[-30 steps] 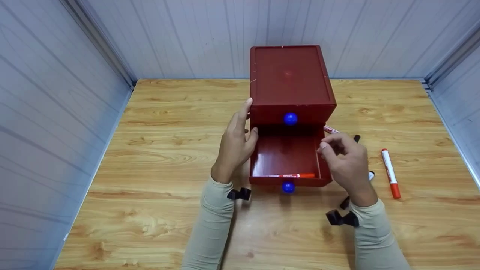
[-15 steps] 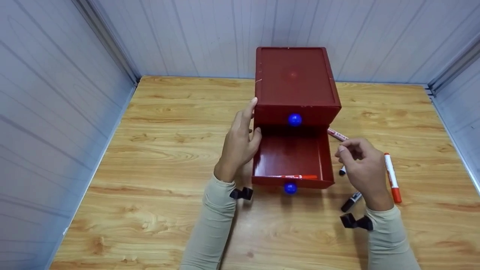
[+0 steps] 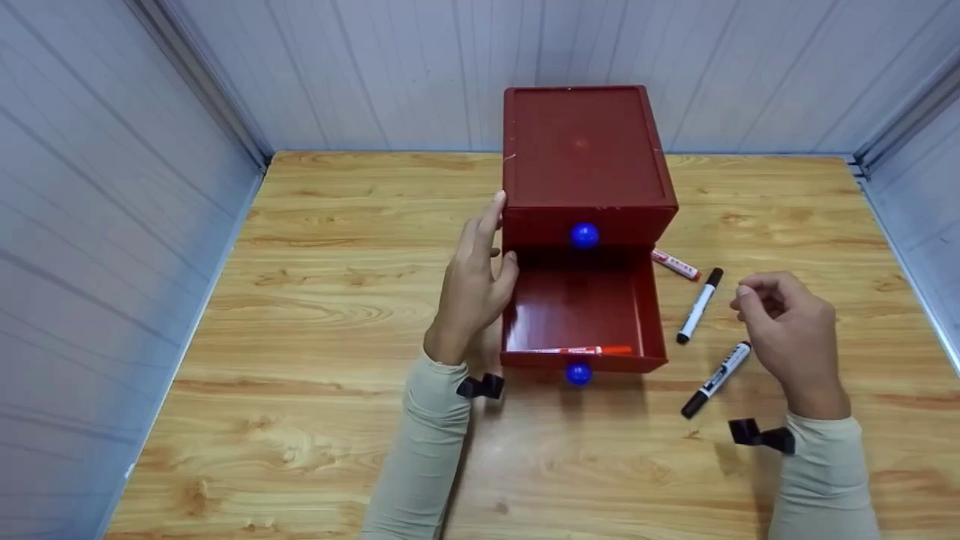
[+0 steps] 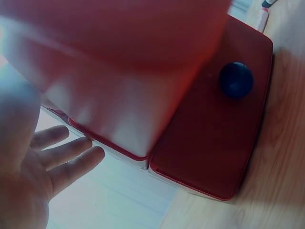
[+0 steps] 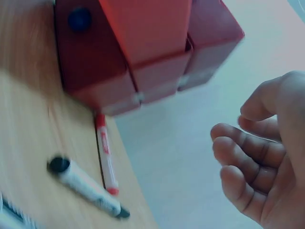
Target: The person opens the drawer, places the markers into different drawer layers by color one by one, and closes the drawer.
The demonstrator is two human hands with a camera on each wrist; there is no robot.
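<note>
A dark red drawer cabinet [image 3: 585, 146] has its middle drawer [image 3: 581, 311] pulled out, with a blue knob [image 3: 578, 373] in front. Inside, a red marker [image 3: 581, 350] lies along the front wall. My left hand [image 3: 472, 285] rests against the cabinet's left side, thumb at the drawer's edge and fingers extended. Off to the right, my right hand [image 3: 795, 337] hovers over the table with loosely bent fingers and nothing in them. Nearest to it are two black-capped markers [image 3: 716, 379], one behind the other. The right wrist view shows its fingertips [image 5: 231, 179] apart from everything.
Beside the cabinet's right side lies a red-and-white marker [image 3: 676, 265]. The other black-capped marker [image 3: 700, 305] is between it and the front one. Panelled walls [image 3: 390, 75] enclose the wooden table [image 3: 322, 315] at the back and both sides.
My right hand has moved right, away from the drawer's right edge, uncovering the black-capped markers and now covering the red-capped marker at the far right. My left hand stays at the cabinet.
</note>
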